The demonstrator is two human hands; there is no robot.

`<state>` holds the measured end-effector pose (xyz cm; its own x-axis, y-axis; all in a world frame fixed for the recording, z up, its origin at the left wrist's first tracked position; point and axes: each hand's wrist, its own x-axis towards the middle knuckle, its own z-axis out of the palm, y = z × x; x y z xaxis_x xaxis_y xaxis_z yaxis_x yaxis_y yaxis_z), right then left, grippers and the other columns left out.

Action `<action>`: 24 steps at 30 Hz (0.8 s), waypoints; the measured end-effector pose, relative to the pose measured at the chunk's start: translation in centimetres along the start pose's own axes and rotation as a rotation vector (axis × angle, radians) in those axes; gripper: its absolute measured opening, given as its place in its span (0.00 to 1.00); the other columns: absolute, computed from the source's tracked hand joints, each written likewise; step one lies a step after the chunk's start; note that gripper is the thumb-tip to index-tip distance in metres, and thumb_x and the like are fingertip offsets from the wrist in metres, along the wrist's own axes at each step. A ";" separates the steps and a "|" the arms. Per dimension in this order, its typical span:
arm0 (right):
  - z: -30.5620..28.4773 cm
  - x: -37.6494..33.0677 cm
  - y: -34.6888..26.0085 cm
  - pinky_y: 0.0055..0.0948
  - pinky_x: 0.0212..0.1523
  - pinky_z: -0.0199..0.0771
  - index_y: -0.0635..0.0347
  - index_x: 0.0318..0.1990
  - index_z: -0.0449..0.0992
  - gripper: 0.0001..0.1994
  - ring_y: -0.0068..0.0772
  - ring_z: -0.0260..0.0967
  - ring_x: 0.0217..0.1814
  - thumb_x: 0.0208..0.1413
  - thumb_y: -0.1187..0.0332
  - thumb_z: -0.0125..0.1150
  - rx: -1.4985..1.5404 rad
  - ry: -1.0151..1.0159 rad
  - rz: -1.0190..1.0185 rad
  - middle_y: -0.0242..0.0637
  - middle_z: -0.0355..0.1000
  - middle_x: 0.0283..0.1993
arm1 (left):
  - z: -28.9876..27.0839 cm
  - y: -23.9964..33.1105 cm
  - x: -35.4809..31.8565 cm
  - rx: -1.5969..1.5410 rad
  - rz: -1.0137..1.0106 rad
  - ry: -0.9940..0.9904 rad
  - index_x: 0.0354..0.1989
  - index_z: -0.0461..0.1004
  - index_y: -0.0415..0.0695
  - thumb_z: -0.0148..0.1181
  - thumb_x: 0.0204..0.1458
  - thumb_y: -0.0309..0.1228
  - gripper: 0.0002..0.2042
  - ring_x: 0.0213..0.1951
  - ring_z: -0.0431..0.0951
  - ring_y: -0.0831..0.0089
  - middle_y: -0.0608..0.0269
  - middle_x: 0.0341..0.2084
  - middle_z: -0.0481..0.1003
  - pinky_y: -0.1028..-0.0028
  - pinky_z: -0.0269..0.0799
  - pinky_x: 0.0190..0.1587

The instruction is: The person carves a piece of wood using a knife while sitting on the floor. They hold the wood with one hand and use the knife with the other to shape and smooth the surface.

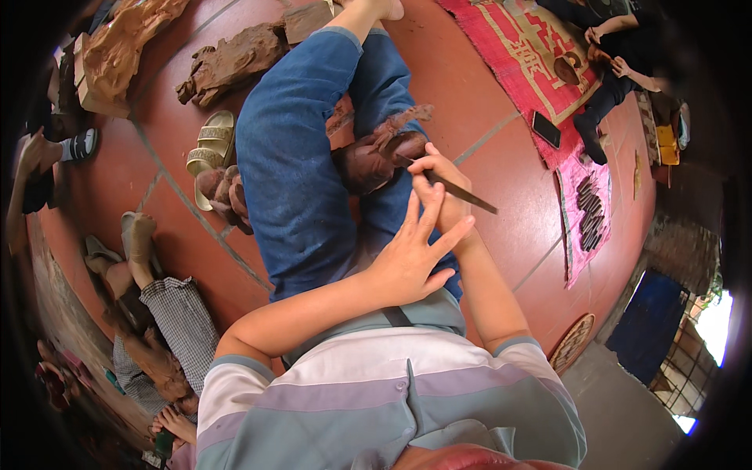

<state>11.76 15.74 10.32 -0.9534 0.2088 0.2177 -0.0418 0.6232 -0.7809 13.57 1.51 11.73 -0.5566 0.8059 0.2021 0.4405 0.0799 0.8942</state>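
Note:
A dark brown wood carving (364, 166) rests between my jeans-clad thighs, with a thinner, rougher reddish-brown part rising at its far side. My right hand (445, 188) is closed on a carving chisel (470, 198), a long flat dark metal bar. One end of the chisel meets the carving's right side; the other sticks out to the right past my fingers. Spread fingers show on my left hand (411, 258), which holds nothing. It lies across in front of my right hand, and its fingertips overlap the right hand and wrist; whether they touch I cannot tell.
Carved wood pieces (235, 64) and tan slippers (210, 153) lie left of my legs. On the right are a red patterned mat (509, 59), a phone (546, 130) and a pink cloth (576, 227) with several dark chisels (590, 213). Other people sit at both sides.

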 end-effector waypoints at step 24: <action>-0.6 1.5 2.1 0.28 0.52 0.70 0.61 0.32 0.69 0.02 0.24 0.68 0.31 0.52 0.76 0.56 0.204 -0.130 0.142 0.34 0.70 0.28 | -0.6 -1.7 1.9 -0.123 0.040 0.197 0.60 0.67 0.49 0.62 0.44 0.29 0.30 0.67 0.39 0.31 0.29 0.66 0.42 0.51 0.47 0.65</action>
<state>10.46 17.79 9.37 -0.9838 0.1763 0.0314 0.0478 0.4275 -0.9027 11.33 2.55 10.88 -0.6725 0.6761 0.3012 0.3822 -0.0313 0.9236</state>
